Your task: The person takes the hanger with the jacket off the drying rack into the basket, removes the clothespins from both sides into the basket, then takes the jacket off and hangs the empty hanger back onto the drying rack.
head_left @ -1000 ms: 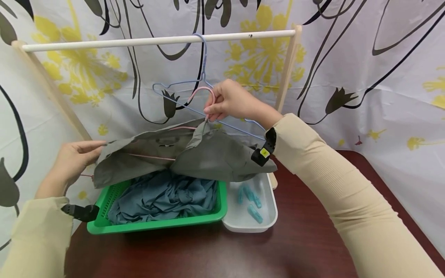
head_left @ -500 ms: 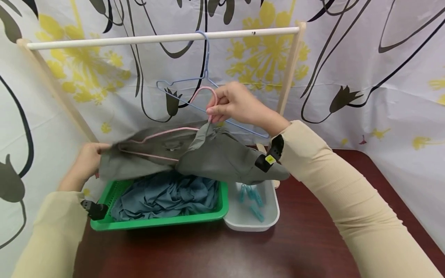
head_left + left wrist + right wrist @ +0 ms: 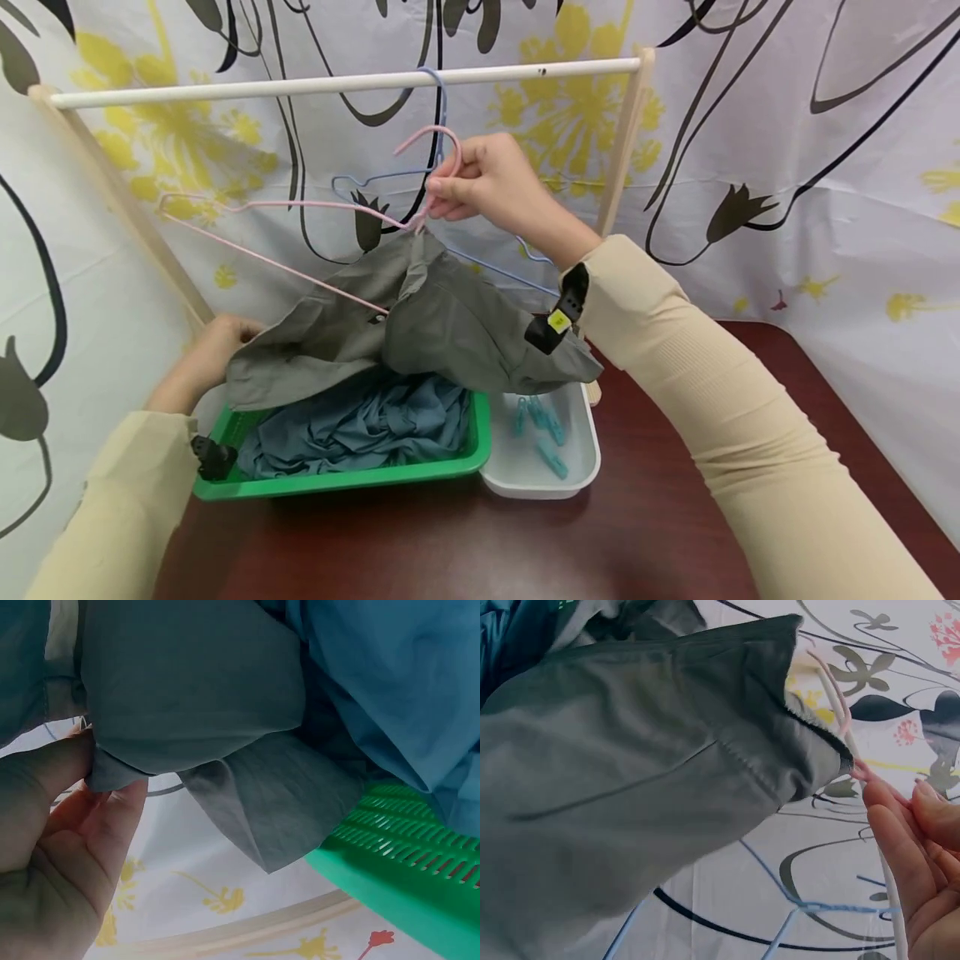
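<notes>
My right hand [image 3: 487,183] pinches the neck of a pink wire hanger [image 3: 300,203] just below its hook. A grey collared garment [image 3: 465,333] hangs from it, draped over the hanger's right side. The hanger's left arm sticks out bare above the cloth, its lower wire running down into the garment. My left hand [image 3: 213,354] is at the garment's left edge. In the left wrist view, thumb and fingers [image 3: 124,817] pinch a corner of the grey cloth [image 3: 195,682]. The right wrist view has the right fingers [image 3: 896,840] on the pink wire beside the collar.
A blue hanger [image 3: 498,268] hangs on the white rod [image 3: 300,86] of a wooden rack behind. Below are a green basket [image 3: 337,482] holding blue-teal cloth [image 3: 360,429] and a white tray [image 3: 540,490] with several turquoise clothespins [image 3: 553,458]. All stand on a dark red-brown table [image 3: 450,542].
The right hand has raised the hanger, and its left arm has come out above the garment. The left hand has moved rightward and now holds the garment's left edge lower.
</notes>
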`<state>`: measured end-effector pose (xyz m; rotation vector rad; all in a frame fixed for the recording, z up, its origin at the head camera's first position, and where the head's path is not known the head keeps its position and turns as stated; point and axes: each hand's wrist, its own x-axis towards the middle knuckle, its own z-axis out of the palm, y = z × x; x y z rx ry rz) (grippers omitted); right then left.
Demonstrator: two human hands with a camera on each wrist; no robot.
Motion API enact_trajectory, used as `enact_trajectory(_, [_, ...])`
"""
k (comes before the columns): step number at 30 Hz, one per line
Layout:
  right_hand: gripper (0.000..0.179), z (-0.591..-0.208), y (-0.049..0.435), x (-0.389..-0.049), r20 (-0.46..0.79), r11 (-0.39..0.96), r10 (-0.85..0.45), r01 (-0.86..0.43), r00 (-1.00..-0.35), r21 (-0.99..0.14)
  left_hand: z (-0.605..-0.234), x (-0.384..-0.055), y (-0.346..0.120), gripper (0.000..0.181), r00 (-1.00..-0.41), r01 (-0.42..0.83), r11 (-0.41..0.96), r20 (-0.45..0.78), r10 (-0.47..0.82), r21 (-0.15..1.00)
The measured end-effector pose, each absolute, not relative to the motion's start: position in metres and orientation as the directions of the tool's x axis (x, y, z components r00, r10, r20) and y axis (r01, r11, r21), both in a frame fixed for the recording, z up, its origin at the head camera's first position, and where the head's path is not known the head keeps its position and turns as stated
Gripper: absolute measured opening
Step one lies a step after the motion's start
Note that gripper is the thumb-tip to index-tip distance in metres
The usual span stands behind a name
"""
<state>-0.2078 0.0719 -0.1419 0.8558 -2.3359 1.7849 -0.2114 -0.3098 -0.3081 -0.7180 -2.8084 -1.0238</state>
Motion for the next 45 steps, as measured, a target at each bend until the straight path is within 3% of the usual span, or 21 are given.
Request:
enact_trajectory(4, [0.009, -0.133, 0.059, -0.210, 0.410, 0.139, -0.335, -0.475, -0.848, -0.869, -0.299, -0.194, -0.296, 0.012, -0.885, 0.462, 0.715, 0.222, 0.409, 0.525])
enact_trajectory(11, [0.009, -0.116, 0.042, -0.209, 0.476, -0.011, -0.190, -0.483, -0.859, -0.876, -0.293, -0.185, -0.282, 0.016, -0.915, 0.384, 0.746, 0.114, 0.388, 0.545])
enact_trajectory(18, [0.010, -0.100, 0.042, -0.207, 0.521, -0.161, -0.058, -0.507, -0.852, -0.847, -0.298, -0.182, -0.280, 0.017, -0.905, 0.364, 0.729, 0.036, 0.424, 0.580])
enact_trajectory(26, [0.014, -0.103, 0.063, -0.206, 0.507, -0.039, -0.088, -0.505, -0.858, -0.862, -0.300, -0.181, -0.290, 0.020, -0.862, 0.363, 0.689, -0.056, 0.504, 0.627])
enact_trajectory(39, [0.007, -0.111, 0.087, -0.205, 0.448, 0.085, -0.169, -0.466, -0.878, -0.880, -0.305, -0.166, -0.310, 0.033, -0.675, 0.277, 0.588, -0.281, 0.682, 0.760])
enact_trajectory(42, [0.010, -0.113, 0.091, -0.207, 0.391, 0.134, -0.196, -0.420, -0.899, -0.898, -0.302, -0.164, -0.313, 0.033, -0.670, 0.284, 0.610, -0.302, 0.678, 0.740])
enact_trajectory(45, [0.014, -0.116, 0.095, -0.210, 0.356, 0.206, -0.222, -0.400, -0.908, -0.893, -0.298, -0.164, -0.315, 0.029, -0.700, 0.296, 0.632, -0.287, 0.653, 0.716])
